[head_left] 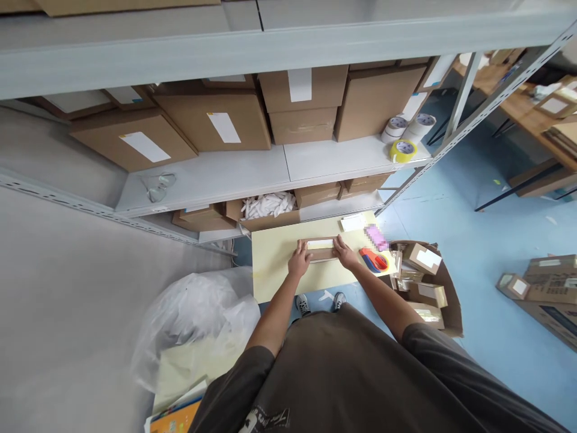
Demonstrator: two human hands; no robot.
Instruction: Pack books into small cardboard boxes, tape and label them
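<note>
On the pale yellow table (pixel 274 282) lies a small brown cardboard box (pixel 321 252) with a white strip along its top. My left hand (pixel 300 260) grips the box's left end, fingers on its upper face. At the opposite end, my right hand (pixel 345 252) holds it the same way. To the right of the box rests a red and blue tape dispenser (pixel 373 260). Behind the dispenser are a blurred pink item (pixel 377 237) and a stack of white labels (pixel 353 222).
Metal shelving (pixel 216 165) with large cartons (pixel 234 120) and tape rolls (pixel 402 150) stands ahead. An open carton (pixel 453 300) of small boxes is at the table's right. Clear plastic wrap (pixel 198 307) bulges at the left. Behind the table, a carton (pixel 274 221) holds white crumpled pieces.
</note>
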